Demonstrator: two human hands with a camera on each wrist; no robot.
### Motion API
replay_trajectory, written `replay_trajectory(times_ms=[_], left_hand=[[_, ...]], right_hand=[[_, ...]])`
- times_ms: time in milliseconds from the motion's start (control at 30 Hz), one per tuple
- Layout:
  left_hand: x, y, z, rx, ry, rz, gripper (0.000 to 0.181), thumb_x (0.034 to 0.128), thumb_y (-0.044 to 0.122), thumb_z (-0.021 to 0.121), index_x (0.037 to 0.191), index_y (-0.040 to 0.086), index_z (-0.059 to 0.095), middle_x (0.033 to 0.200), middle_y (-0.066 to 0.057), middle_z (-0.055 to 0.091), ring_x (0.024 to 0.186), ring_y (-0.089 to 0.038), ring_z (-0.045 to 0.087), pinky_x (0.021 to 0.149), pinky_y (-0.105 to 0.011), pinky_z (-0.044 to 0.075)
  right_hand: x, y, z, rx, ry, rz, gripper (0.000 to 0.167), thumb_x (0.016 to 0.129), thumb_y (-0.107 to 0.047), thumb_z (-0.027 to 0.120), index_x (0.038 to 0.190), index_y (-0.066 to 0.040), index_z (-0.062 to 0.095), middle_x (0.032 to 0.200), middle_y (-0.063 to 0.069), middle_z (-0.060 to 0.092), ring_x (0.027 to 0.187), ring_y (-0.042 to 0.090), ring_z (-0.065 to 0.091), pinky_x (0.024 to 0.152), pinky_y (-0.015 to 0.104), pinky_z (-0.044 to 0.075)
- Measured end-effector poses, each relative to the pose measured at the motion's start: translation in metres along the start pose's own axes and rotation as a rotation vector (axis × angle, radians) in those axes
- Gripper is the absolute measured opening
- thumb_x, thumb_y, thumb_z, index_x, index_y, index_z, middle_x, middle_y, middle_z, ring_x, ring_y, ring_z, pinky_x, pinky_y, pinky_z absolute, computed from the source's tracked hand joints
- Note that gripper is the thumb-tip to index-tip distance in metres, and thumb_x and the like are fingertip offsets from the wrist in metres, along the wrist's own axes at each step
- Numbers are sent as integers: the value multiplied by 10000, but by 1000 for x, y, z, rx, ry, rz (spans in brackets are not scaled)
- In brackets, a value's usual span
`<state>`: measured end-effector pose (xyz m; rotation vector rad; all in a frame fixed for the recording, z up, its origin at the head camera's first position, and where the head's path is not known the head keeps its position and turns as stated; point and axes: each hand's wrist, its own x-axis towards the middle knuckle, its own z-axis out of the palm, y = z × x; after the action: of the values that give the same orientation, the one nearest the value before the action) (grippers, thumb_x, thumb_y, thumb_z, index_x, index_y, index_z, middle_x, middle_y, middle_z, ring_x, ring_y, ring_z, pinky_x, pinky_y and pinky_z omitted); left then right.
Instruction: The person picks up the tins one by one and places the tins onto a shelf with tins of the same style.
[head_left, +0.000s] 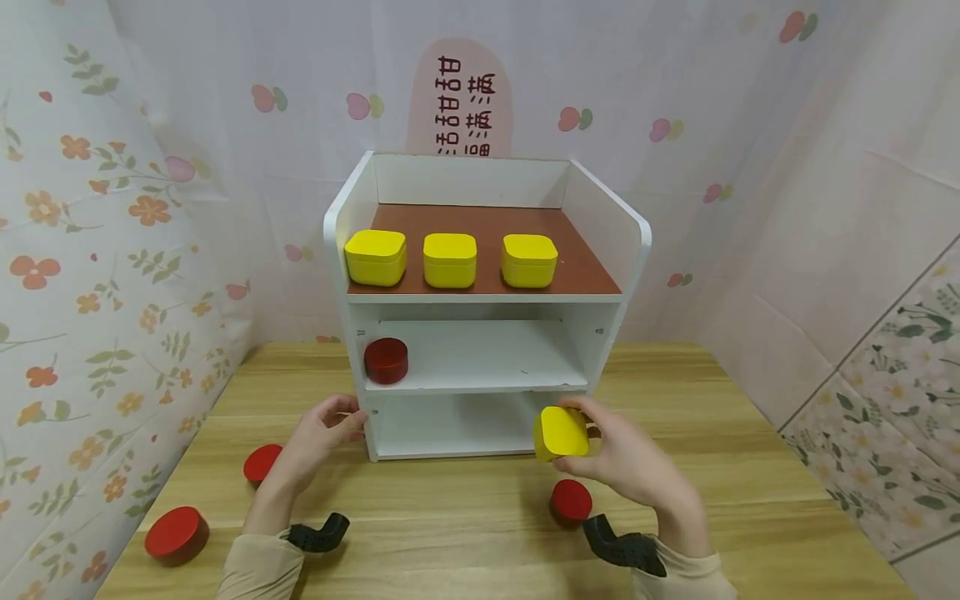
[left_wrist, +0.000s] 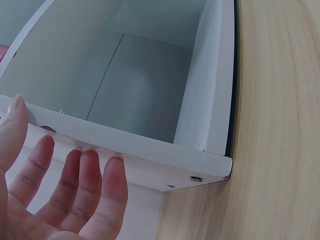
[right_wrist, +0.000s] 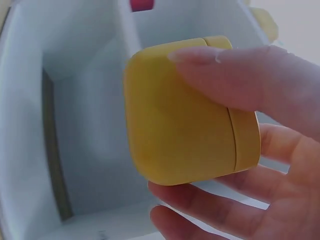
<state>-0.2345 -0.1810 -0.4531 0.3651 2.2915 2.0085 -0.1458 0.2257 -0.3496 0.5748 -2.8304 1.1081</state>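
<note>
My right hand [head_left: 626, 458] grips a yellow box [head_left: 562, 432] at the shelf's lower right front, tilted, thumb on one side and fingers on the other. Close up in the right wrist view, the hand [right_wrist: 270, 145] holds the box [right_wrist: 175, 115] before the white compartments. My left hand [head_left: 318, 442] touches the lower left side of the white shelf [head_left: 480, 298]. In the left wrist view its relaxed fingers [left_wrist: 112, 185] lie along the outer side panel [left_wrist: 145, 167], thumb at the front edge. Three yellow boxes [head_left: 377, 257] [head_left: 450, 260] [head_left: 529, 261] stand on the brown top.
A red round tin [head_left: 386, 360] sits at the left of the middle shelf level. On the wooden table [head_left: 435, 533] lie red tins at the left [head_left: 177, 536], behind the left forearm [head_left: 262, 464], and below the held box [head_left: 571, 502]. Patterned cloth hangs behind.
</note>
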Motion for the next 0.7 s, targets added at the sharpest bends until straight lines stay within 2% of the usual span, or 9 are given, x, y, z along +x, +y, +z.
replay_trajectory(times_ms=[167, 700], left_hand=[[-1, 0, -1, 2, 2, 5, 333, 963, 184, 646, 1148, -76, 552, 1123, -194, 544, 958, -277, 640, 858, -376, 554], [0, -1, 0, -6, 2, -9, 355, 959, 202, 654, 1153, -77, 550, 1132, -205, 541, 974, -272, 628, 852, -355, 557]], right_hand=[[3, -8, -16, -18, 21, -72, 604, 770, -171, 851, 1280, -132, 530, 1169, -33, 589, 992, 191, 560, 915, 478, 485], [13, -28, -62, -181, 119, -162, 618, 765, -137, 854, 1290, -99, 530, 1213, 22, 581, 987, 194, 577, 880, 466, 522]])
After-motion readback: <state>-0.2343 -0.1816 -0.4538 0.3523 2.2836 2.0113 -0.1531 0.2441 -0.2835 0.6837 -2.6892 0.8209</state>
